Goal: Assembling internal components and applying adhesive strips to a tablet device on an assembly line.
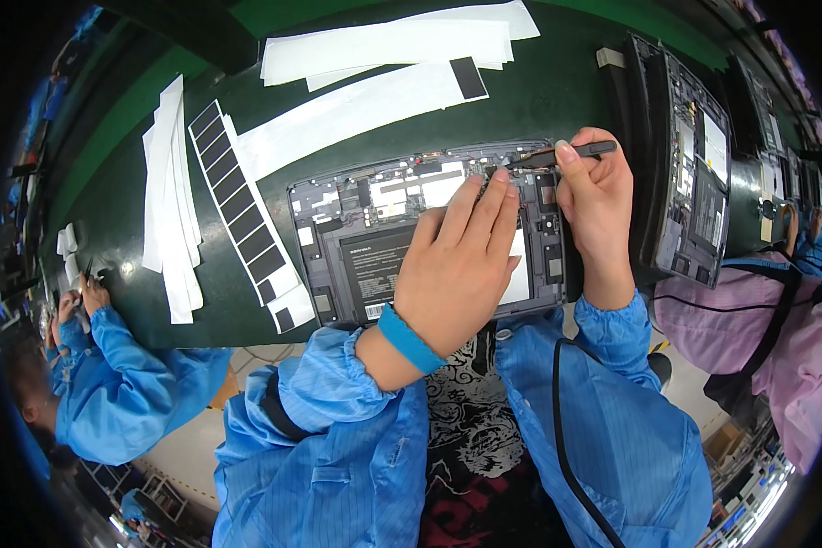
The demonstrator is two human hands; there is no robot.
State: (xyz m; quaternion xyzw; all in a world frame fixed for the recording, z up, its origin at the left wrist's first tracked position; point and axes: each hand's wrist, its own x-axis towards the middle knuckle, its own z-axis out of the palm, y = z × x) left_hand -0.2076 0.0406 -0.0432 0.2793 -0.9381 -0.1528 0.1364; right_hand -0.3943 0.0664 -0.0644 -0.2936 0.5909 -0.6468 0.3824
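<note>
Opened tablet (388, 224) lies on the green bench (557, 87) beneath the person's left hand (457, 265), its long axis running roughly left to right, and that hand's fingers stretch out toward its far edge with nothing visibly gripped. Just right of those fingertips, the right hand (598, 192), nearer the far right corner, pinches black tweezers (543, 160) pointing left, roughly along that axis; whether their tips touch a part cannot be told. Beyond lie white paper strips (384, 46).
</note>
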